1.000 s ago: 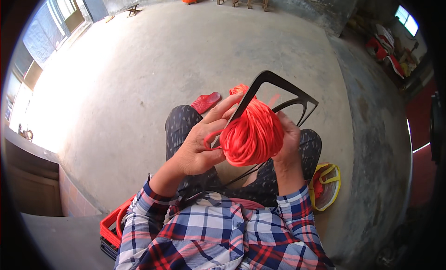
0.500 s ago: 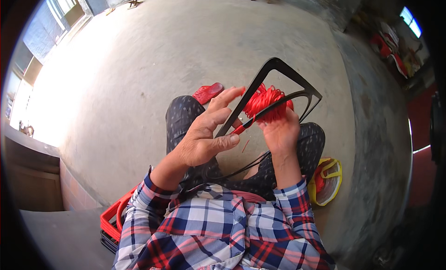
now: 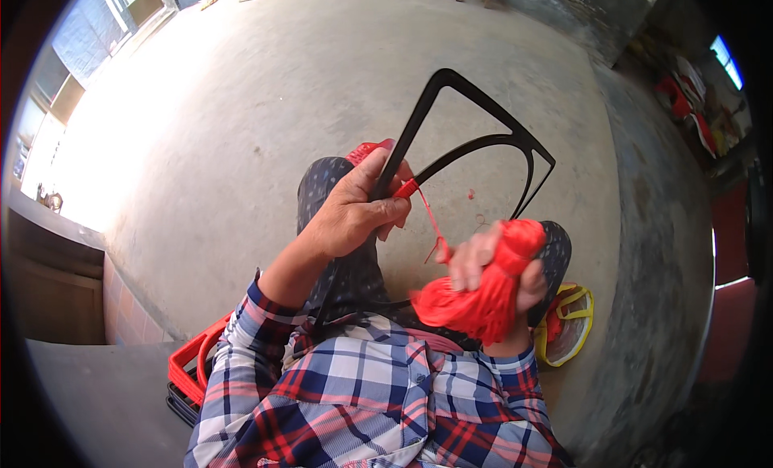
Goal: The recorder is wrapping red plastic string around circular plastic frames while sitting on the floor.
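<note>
Red cord being worked onto a black metal frame

The left hand point(image 3: 354, 214) grips the black angular metal frame point(image 3: 483, 138) above the lap, fingers clenched round its bar. Just right of the frame, the right hand point(image 3: 491, 267) clutches a bundle of bright red plastic cord point(image 3: 483, 299); one strand runs up to the bar.

Frame point(image 3: 475, 118) matt black, prob. metal; red cord bundle point(image 3: 483, 295) glossy plastic; floor point(image 3: 282, 90) rough concrete; shirt point(image 3: 378, 404) plaid cloth
</note>
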